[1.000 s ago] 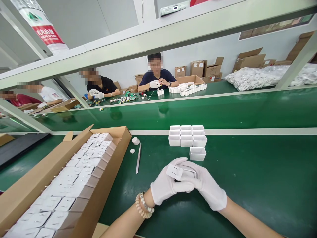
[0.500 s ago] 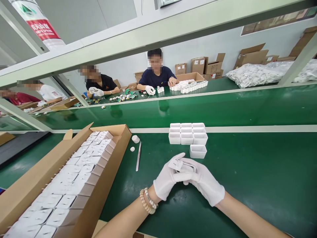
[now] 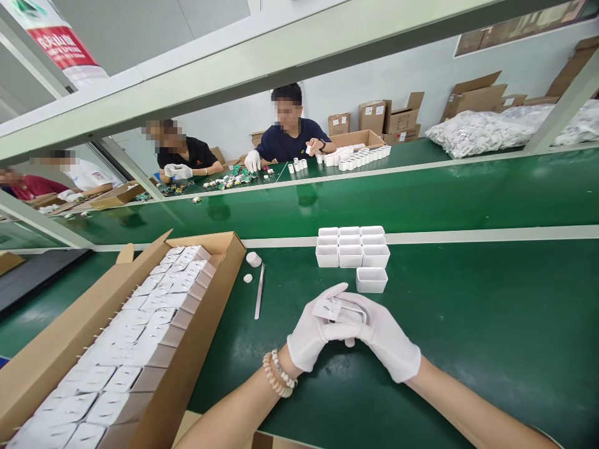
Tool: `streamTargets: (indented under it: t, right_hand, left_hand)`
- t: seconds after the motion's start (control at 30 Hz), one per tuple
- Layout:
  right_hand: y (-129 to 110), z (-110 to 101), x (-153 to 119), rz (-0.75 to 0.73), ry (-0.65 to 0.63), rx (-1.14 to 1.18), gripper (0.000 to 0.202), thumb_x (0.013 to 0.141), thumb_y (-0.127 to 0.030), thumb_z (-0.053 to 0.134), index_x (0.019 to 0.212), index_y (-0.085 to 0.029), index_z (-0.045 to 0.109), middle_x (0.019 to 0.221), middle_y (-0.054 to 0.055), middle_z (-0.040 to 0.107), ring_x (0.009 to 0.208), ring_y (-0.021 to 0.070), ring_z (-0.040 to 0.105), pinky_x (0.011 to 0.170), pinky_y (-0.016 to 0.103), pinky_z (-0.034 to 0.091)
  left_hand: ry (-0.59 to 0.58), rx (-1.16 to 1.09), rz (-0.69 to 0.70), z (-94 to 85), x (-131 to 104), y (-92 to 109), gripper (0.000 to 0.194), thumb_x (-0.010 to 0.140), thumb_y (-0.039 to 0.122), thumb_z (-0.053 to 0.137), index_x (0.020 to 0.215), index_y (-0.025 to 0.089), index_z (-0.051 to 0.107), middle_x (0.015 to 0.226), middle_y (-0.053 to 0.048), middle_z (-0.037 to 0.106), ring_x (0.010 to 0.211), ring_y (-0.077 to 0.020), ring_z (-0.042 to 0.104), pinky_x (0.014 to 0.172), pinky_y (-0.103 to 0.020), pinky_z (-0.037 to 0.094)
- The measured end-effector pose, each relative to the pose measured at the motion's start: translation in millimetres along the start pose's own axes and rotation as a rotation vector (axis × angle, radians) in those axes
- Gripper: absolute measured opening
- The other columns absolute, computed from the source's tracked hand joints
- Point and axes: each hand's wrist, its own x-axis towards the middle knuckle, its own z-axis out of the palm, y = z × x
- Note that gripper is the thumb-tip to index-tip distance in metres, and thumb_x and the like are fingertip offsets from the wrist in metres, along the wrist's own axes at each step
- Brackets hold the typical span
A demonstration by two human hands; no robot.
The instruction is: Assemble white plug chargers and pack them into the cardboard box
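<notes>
Both gloved hands meet above the green workbench (image 3: 468, 324). My left hand (image 3: 306, 333) is closed, its thumb and fingers around a small white plastic cover (image 3: 327, 308) with dark marks on its face. Pressed against it, my right hand (image 3: 386, 333) wraps round a white plastic case (image 3: 354, 312), whose open rim faces up and partly shows between the hands. The fingers hide the lower part of the case, and I cannot tell whether cover and case touch. Just beyond the hands stands a single open white case (image 3: 371, 280), with a block of similar cases (image 3: 350, 249) behind it.
At left lies a long cardboard box (image 3: 206, 312) filled with rows of white plug-like units (image 3: 126, 346). Tweezers (image 3: 259, 292), a white roll (image 3: 253, 259) and a small white disc (image 3: 248, 278) lie beside it. Co-workers (image 3: 290, 137) sit across the bench behind a metal frame.
My hands keep the same grip on the cover and case, with little visible motion. The view has shifted slightly. A co-worker opposite has moved both hands, one now raised with a white piece.
</notes>
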Motion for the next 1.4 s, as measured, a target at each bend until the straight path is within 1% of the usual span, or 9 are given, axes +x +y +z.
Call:
streamTargets:
  t: [0.2, 0.33, 0.47, 0.57, 0.7, 0.8, 0.93, 1.23, 1.4]
  right_hand:
    - [-4.1, -4.8, 4.7, -0.002, -0.015, -0.086, 0.040, 0.075, -0.033, 0.071, 0.112, -0.020, 0.059, 0.076, 0.001, 0.066, 0.058, 0.0159, 0.058, 0.056, 0.031, 0.049]
    - [-9.7, -8.1, 4.6, -0.057, -0.110, -0.054, 0.048, 0.077, -0.041, 0.069, 0.119, -0.022, 0.055, 0.112, 0.007, 0.063, 0.084, 0.0206, 0.064, 0.075, 0.034, 0.052]
    - [-17.0, -13.1, 0.6, -0.029, -0.210, -0.090, 0.075, 0.081, -0.052, 0.062, 0.142, -0.024, 0.029, 0.121, 0.011, 0.057, 0.072, 0.0178, 0.062, 0.062, 0.034, 0.053]
    - [-28.4, -22.4, 0.0, -0.082, -0.072, -0.231, 0.061, 0.087, -0.054, 0.050, 0.137, -0.020, 0.039, 0.106, 0.009, 0.063, 0.075, 0.0183, 0.062, 0.078, 0.040, 0.052]
    - [-39.8, -32.6, 0.0, -0.175, 0.130, -0.343, 0.038, 0.081, -0.044, 0.062, 0.107, -0.018, 0.059, 0.097, 0.009, 0.067, 0.082, 0.0216, 0.064, 0.081, 0.040, 0.053]
    - [-36.5, -32.0, -0.9, -0.252, 0.140, -0.487, 0.031, 0.080, -0.035, 0.063, 0.107, -0.019, 0.060, 0.088, 0.006, 0.069, 0.079, 0.0205, 0.065, 0.082, 0.040, 0.054]
    - [-27.5, -28.8, -0.6, -0.306, 0.132, -0.629, 0.031, 0.079, -0.027, 0.059, 0.108, -0.019, 0.060, 0.083, 0.004, 0.069, 0.075, 0.0190, 0.066, 0.078, 0.038, 0.056]
    - [-16.6, -31.1, -0.4, -0.334, 0.199, -0.868, 0.029, 0.085, -0.027, 0.050, 0.112, -0.025, 0.061, 0.074, -0.001, 0.069, 0.067, 0.0169, 0.065, 0.069, 0.036, 0.054]
    - [-27.0, -32.9, -2.2, -0.291, 0.109, -0.739, 0.029, 0.087, -0.033, 0.053, 0.113, -0.023, 0.061, 0.077, 0.001, 0.069, 0.073, 0.0177, 0.065, 0.074, 0.036, 0.053]
  left_hand:
    - [-0.022, 0.045, 0.059, 1.9, 3.1, -2.5, 0.072, 0.070, 0.026, 0.076, 0.133, 0.016, 0.042, 0.077, -0.002, 0.065, 0.059, -0.0138, 0.061, 0.067, -0.033, 0.051]
    - [-0.112, 0.184, 0.221, 2.2, 2.2, 6.1, 0.067, 0.060, 0.022, 0.082, 0.121, 0.019, 0.054, 0.102, -0.007, 0.066, 0.088, -0.0213, 0.065, 0.080, -0.034, 0.054]
    - [-0.029, 0.403, 0.352, 0.6, -2.5, 15.3, 0.039, 0.070, 0.023, 0.076, 0.107, 0.017, 0.063, 0.096, -0.007, 0.069, 0.075, -0.0184, 0.069, 0.076, -0.034, 0.058]
    - [0.123, 0.481, 0.419, -4.2, -4.2, 13.1, 0.042, 0.068, 0.023, 0.078, 0.107, 0.016, 0.064, 0.107, -0.009, 0.069, 0.097, -0.0224, 0.067, 0.090, -0.035, 0.056]
    - [0.253, 0.762, 0.580, -16.4, -2.3, 3.7, 0.041, 0.073, 0.021, 0.073, 0.112, 0.018, 0.062, 0.110, -0.008, 0.068, 0.102, -0.0226, 0.065, 0.094, -0.039, 0.054]
    - [0.259, 1.109, 0.775, -23.6, -1.3, 0.7, 0.040, 0.077, 0.018, 0.067, 0.116, 0.019, 0.059, 0.111, -0.009, 0.068, 0.103, -0.0233, 0.064, 0.092, -0.041, 0.054]
    - [0.255, 1.284, 0.913, -24.1, -1.5, 3.9, 0.039, 0.079, 0.023, 0.065, 0.117, 0.014, 0.056, 0.109, -0.012, 0.068, 0.101, -0.0232, 0.065, 0.088, -0.037, 0.057]
    - [0.221, 1.416, 1.009, -17.3, -1.1, 10.4, 0.026, 0.083, 0.023, 0.059, 0.107, 0.014, 0.060, 0.101, -0.011, 0.070, 0.094, -0.0221, 0.068, 0.084, -0.035, 0.059]
    - [0.222, 1.233, 0.837, -18.0, -3.0, 5.0, 0.035, 0.078, 0.024, 0.067, 0.111, 0.016, 0.061, 0.105, -0.008, 0.070, 0.096, -0.0211, 0.068, 0.085, -0.034, 0.058]
